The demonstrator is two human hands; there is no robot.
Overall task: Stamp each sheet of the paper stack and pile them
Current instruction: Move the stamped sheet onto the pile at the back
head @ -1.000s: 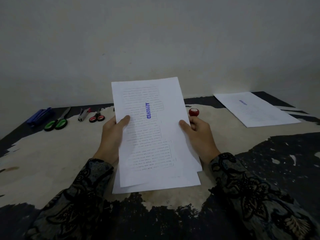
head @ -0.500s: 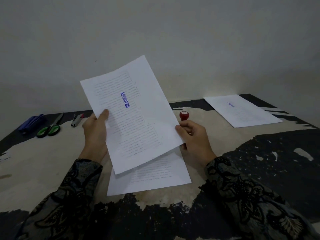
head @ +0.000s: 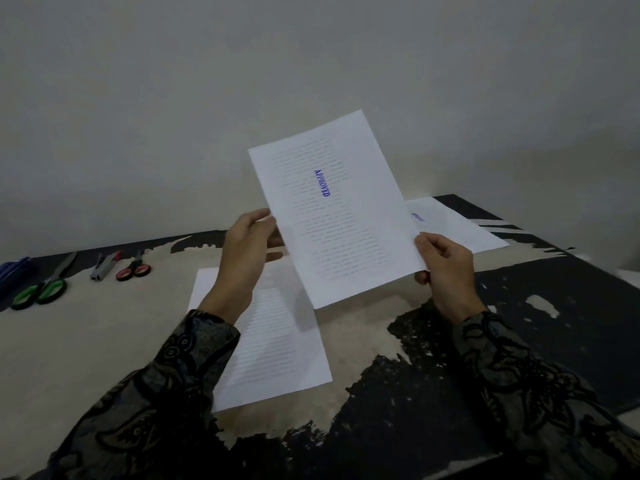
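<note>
Your L hand (head: 247, 242) & R hand (head: 446, 268) each pinch an edge of the stamped sheet (head: 341, 216), held up above the table (head: 86, 341). Unstamped stack (head: 277, 344) lies below; stamped pile (head: 453, 225) far right.

Bare tabletop (head: 86, 341) between scissors (head: 38, 291) at far left and paper stack (head: 277, 358).

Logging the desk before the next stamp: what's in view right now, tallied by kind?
Stamped sheet held up: 1
Paper stack on the table: 1
Pile of stamped sheets, far right: 1
Scissors: 2, green-handled and red-handled
Grey tool: 1
Blue item, left edge: 1
Total: 7
</note>
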